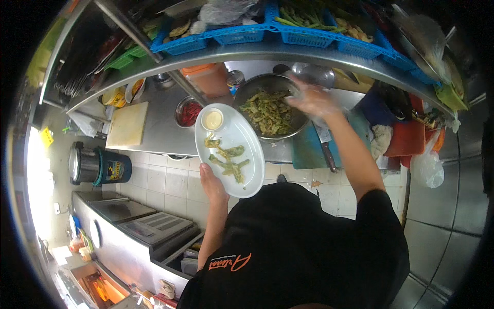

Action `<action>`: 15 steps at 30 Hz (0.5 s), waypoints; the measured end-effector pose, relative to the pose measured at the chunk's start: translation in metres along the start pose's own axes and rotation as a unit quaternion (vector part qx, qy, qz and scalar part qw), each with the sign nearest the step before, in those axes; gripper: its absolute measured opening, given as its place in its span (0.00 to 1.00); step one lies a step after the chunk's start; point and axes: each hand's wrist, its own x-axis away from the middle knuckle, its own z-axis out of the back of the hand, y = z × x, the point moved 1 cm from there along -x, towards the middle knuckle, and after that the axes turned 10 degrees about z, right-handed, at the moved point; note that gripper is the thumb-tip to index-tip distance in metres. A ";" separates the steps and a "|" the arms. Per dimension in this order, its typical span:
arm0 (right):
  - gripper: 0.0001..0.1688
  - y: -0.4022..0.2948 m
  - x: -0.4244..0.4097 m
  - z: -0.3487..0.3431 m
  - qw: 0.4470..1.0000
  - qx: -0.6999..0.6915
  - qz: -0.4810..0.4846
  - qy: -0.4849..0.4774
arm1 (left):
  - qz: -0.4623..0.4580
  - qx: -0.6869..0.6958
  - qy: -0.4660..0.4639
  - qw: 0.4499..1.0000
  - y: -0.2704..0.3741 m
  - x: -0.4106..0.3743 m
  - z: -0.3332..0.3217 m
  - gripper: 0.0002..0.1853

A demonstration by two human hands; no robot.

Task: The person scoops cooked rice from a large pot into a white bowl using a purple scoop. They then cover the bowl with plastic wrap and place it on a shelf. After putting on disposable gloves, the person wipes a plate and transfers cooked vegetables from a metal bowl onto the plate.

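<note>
My left hand [212,183] grips the lower left rim of a white oval plate [251,166], held tilted before me. On the plate, a small round cup [212,119] of pale cream sauce stands at the far end, and several battered, fried green vegetable pieces [229,160] lie loosely below it. A large metal bowl [266,79] on the steel counter holds a heap of similar fried greens [268,112]. Blurred by motion, my right hand [314,98] hovers over the bowl's right rim, seemingly in a clear plastic glove. Its fingers are spread, and nothing shows between them.
Right of the bowl, a knife [328,148] lies on a green cutting board [305,154]. Red chillies fill a small metal bowl [178,114]; a pale cutting board [127,123] lies farther left. Overhead runs a steel shelf [247,52] with blue baskets [239,36].
</note>
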 end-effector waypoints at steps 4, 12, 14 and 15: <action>0.49 -0.031 -0.086 -0.065 0.984 0.102 0.085 -0.117 | -0.014 0.004 0.021 1.000 -0.002 0.002 0.009 0.24; 0.43 0.020 -0.098 -0.131 0.964 0.103 0.184 -0.165 | -0.012 0.004 0.051 0.999 -0.007 0.003 0.005 0.22; 0.41 0.019 -0.093 -0.121 0.966 0.077 0.201 -0.140 | -0.020 -0.001 0.044 0.999 -0.015 -0.007 0.012 0.22; 0.41 0.005 -0.087 -0.095 0.971 0.049 0.183 -0.144 | -0.027 0.010 0.044 0.999 -0.022 -0.014 0.014 0.21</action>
